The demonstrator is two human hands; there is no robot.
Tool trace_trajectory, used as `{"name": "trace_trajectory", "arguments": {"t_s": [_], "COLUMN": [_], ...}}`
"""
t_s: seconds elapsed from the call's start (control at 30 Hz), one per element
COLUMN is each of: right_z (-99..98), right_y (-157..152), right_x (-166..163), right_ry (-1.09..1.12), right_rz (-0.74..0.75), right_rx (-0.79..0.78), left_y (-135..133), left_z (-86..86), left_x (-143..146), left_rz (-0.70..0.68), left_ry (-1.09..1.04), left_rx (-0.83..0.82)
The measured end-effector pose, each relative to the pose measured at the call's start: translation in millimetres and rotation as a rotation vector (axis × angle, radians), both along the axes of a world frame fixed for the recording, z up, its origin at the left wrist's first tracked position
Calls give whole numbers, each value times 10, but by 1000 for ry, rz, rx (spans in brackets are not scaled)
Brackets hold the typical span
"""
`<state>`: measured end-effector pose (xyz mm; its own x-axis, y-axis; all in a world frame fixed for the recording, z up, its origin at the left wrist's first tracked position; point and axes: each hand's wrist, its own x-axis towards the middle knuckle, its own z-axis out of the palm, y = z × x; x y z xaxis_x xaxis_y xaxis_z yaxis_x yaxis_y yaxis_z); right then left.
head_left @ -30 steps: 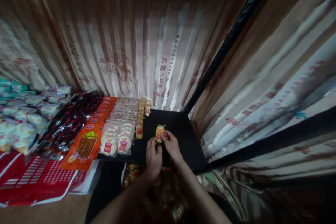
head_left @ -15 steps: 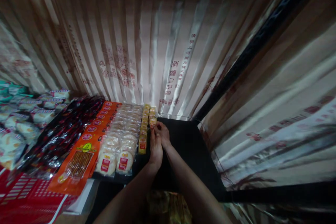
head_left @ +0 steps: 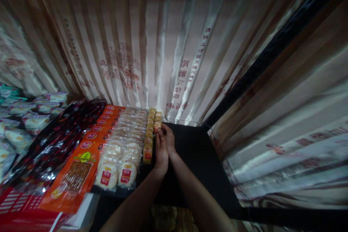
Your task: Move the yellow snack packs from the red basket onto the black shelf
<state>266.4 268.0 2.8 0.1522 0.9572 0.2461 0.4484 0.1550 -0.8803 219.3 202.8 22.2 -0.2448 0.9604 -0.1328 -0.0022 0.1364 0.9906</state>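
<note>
Small yellow wrapped snack packets [head_left: 150, 134] stand in a narrow row, with a shorter second row [head_left: 158, 116] to its right. The front packet of that short row [head_left: 157, 127] has an orange-red label. My right hand [head_left: 169, 139] is at its right side, with bent fingers closed at the packet's edge. Against its front lie the fingertips of my left hand [head_left: 162, 152], whose fingers are stretched out straight and close together. The two hands touch each other, and part of the fingers' contact is hidden.
Left of the yellow rows lie clear-wrapped round crackers [head_left: 127, 172], orange snack bags [head_left: 78, 174], dark red glossy packs [head_left: 51, 148] and white bags [head_left: 36, 121]. A red basket [head_left: 24, 210] is lower left. The black tabletop [head_left: 195, 159] meets a printed curtain [head_left: 152, 43] and a dark pole [head_left: 261, 54].
The view has shifted slightly. My hands stay by the short row's front packet, whose label shows more plainly now. The fingers have moved slightly around it.
</note>
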Motion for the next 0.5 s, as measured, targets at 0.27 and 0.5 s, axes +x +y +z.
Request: {"name": "trace_trajectory", "arguments": {"t_s": [0.27,0.5], "right_z": [-83,-88], "right_y": [55,-330], "right_x": [-3,42], "right_ry": [42,50], "right_rz": [4,-106], "right_rx": [-61,-102], "left_y": [36,-118], "left_z": [-13,56], "left_x": [-8,-11], "left_rz": [42,13], "left_ry": [-138,-79], "left_rx": [19,-20]}}
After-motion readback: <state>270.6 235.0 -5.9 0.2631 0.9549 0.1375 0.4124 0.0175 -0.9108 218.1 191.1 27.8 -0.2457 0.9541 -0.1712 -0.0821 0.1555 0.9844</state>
